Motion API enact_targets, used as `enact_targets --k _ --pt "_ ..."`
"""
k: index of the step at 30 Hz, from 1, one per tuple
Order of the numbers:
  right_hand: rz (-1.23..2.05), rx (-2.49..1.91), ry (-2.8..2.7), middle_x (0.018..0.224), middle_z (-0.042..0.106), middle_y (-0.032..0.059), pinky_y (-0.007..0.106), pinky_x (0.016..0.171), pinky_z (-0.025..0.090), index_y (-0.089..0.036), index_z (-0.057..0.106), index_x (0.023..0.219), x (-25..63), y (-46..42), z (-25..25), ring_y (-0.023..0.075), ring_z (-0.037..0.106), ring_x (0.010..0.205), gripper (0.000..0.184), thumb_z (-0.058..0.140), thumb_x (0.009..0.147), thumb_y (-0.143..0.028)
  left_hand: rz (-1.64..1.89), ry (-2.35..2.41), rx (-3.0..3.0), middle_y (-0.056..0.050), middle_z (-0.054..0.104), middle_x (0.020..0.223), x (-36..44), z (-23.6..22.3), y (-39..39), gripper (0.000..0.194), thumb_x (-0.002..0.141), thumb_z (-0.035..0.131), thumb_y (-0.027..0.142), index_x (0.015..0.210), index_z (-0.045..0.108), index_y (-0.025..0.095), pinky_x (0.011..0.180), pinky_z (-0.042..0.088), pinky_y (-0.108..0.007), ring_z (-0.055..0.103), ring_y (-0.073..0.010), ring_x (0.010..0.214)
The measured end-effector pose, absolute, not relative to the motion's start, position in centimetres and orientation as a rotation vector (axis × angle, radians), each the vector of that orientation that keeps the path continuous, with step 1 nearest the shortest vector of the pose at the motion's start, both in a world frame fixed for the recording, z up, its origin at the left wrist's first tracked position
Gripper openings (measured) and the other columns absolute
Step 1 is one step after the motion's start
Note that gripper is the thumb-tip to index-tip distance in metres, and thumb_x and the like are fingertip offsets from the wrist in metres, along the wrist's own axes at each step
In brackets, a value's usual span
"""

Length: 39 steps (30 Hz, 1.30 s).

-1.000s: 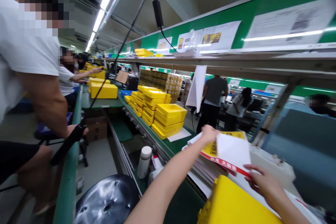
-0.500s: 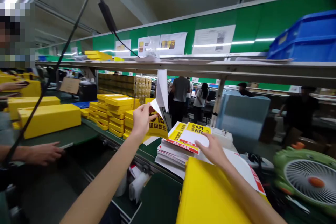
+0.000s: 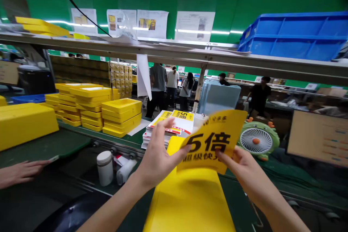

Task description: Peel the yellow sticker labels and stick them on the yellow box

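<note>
Yellow sheet [image 3: 212,145] tilts above the far part of the yellow box [image 3: 190,199], its upper edge blurred and curling. The right hand [image 3: 246,168] is closed in a pinch at the sheet's lower right; the left hand [image 3: 154,159] is spread open, its thumb at the left edge, though contact is unclear. With only the right pinch plainly firm, the thin sheet could swing or slip, or crease if the thumb presses unevenly. Dipping low, it might snag the box's far edge or nudge the stacked sheets [image 3: 186,125] just beyond. Airflow from the fan [image 3: 256,140], if running, could lift it.
</note>
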State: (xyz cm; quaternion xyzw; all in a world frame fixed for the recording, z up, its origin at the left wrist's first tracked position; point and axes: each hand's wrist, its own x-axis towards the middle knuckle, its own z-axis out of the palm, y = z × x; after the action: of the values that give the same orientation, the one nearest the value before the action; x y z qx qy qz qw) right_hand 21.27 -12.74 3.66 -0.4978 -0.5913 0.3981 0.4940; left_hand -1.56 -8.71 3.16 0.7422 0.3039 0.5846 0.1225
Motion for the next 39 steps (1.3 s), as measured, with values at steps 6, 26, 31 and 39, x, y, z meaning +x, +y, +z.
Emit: enact_targets --k 6,26,31,39 --pt "0.906 -1.275 -1.563 0.133 0.053 0.0027 0.052 0.111 0.032 -0.032 0.06 0.115 21.6 -15.1 1.1 0.0285 0.043 0.128 0.035 0.055 0.088 -0.054 1.364 0.806 1.835 0.0 0.065 0.088 -1.9 1.8 -8.9 0.015 0.088 0.064 0.034 0.084 0.064 0.02 0.07 0.05 -0.021 0.06 -0.0144 0.086" --pt "1.491 -1.136 -1.179 0.116 0.064 0.0068 0.038 0.087 0.055 -0.023 0.049 0.111 22.6 -14.4 -2.2 0.0252 0.063 0.106 0.035 0.069 0.085 -0.037 0.955 0.776 1.398 -0.001 0.058 0.094 -2.6 0.0 -8.6 0.075 0.073 0.075 0.017 0.136 0.034 0.026 0.081 0.049 -0.032 0.059 -0.018 0.087" --pt "1.483 -1.148 -1.222 0.119 0.062 0.0062 0.04 0.091 0.055 -0.024 0.048 0.115 23.1 -14.0 -2.5 0.024 0.062 0.107 0.036 0.067 0.087 -0.035 0.959 0.801 1.387 -0.002 0.058 0.094 -2.6 -0.7 -8.4 0.075 0.074 0.075 0.019 0.136 0.033 0.025 0.083 0.049 -0.034 0.06 -0.0194 0.089" --pt "1.468 -1.182 -1.235 0.119 0.062 0.007 0.035 0.089 0.057 -0.023 0.047 0.119 22.9 -13.7 -2.7 0.0223 0.063 0.105 0.04 0.067 0.087 -0.037 0.955 0.814 1.395 -0.002 0.057 0.096 -2.8 -1.0 -8.2 0.075 0.074 0.075 0.019 0.137 0.032 0.026 0.083 0.049 -0.035 0.06 -0.0195 0.089"
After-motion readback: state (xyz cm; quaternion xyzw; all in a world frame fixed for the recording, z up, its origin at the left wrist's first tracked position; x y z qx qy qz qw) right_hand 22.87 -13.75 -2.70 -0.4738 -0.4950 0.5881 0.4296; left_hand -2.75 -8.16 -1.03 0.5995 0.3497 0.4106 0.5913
